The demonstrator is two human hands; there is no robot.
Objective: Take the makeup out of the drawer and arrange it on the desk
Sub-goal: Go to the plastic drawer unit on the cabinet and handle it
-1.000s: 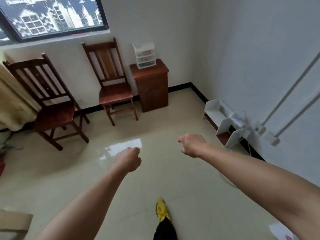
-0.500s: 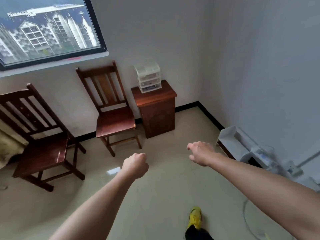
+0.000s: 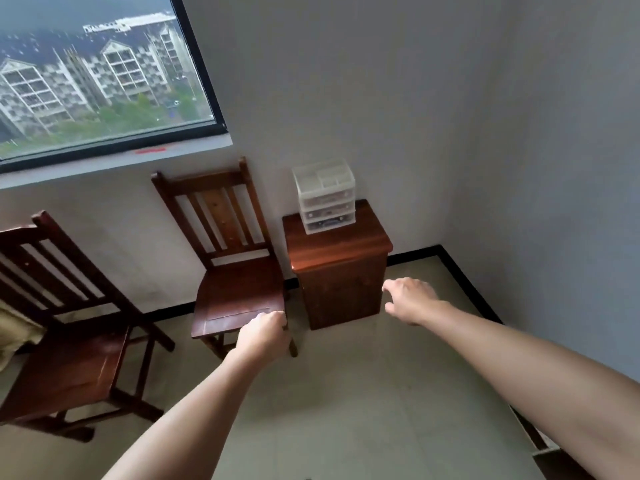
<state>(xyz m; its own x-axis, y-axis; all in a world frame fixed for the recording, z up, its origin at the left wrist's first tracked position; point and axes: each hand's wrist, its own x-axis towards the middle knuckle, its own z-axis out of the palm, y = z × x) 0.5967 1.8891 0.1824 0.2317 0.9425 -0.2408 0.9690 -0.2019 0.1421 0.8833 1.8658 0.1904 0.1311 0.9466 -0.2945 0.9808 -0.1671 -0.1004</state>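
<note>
A small clear plastic organizer [image 3: 325,197] with three shut drawers and an open top tray stands at the back of a dark wooden cabinet [image 3: 337,251] in the room's corner. Small items show dimly through the drawer fronts. My left hand [image 3: 265,336] is held out in front of me with fingers curled and nothing in it, over the front edge of a chair seat. My right hand [image 3: 410,299] hangs in the air beside the cabinet's right front, fingers loosely bent, holding nothing. Both hands are well short of the organizer.
A wooden chair [image 3: 232,268] stands against the wall just left of the cabinet. A second wooden chair [image 3: 65,323] is further left. A window [image 3: 100,74] sits above them. A tiled floor [image 3: 346,393] lies between me and the cabinet.
The view has tilted up and drawn closer to the cabinet and chairs. Both hands have moved forward with me. My right hand's fingers have loosened and spread.
</note>
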